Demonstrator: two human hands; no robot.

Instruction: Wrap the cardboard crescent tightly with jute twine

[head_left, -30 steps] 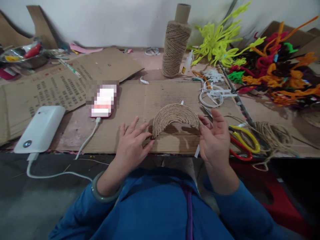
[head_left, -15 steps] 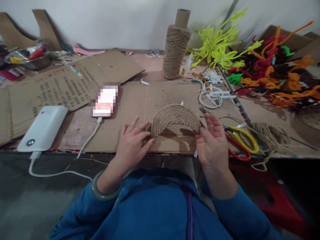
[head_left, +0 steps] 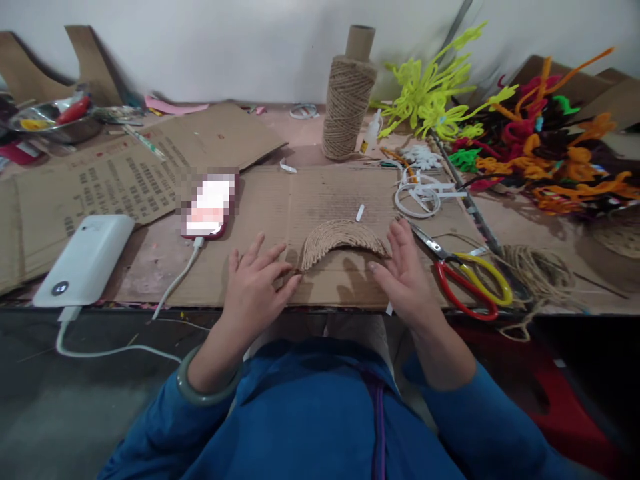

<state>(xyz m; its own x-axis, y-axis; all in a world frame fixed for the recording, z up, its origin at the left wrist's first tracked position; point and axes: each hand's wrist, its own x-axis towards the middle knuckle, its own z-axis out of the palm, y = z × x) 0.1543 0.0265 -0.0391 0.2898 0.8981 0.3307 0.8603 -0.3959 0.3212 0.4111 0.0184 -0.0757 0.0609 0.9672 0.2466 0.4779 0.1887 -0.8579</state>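
A curved arch of coiled jute twine (head_left: 345, 240) lies low on the cardboard sheet (head_left: 265, 220), its rounded side facing away from me. My left hand (head_left: 257, 283) is open at its left end, fingers spread; the fingertips reach close to the twine, and I cannot tell if they touch. Beside the right end, my right hand (head_left: 407, 283) is open too, thumb apart from the raised fingers. Just right of that hand lie scissors (head_left: 473, 283) with one red and one yellow handle. A small white strip (head_left: 360, 213) rests behind the arch.
A phone (head_left: 210, 205) and a white power bank (head_left: 85, 260) with cables lie left. Behind stand a twine spool (head_left: 349, 107) and a small glue bottle (head_left: 371, 133). Bright pipe-cleaner flowers (head_left: 545, 147) fill the right back. Loose twine (head_left: 537, 270) hangs over the front edge.
The arch has gone from tilted up between my hands to lying flatter on the cardboard. My right hand has come off its right end and moved slightly left, uncovering the scissors' blades.
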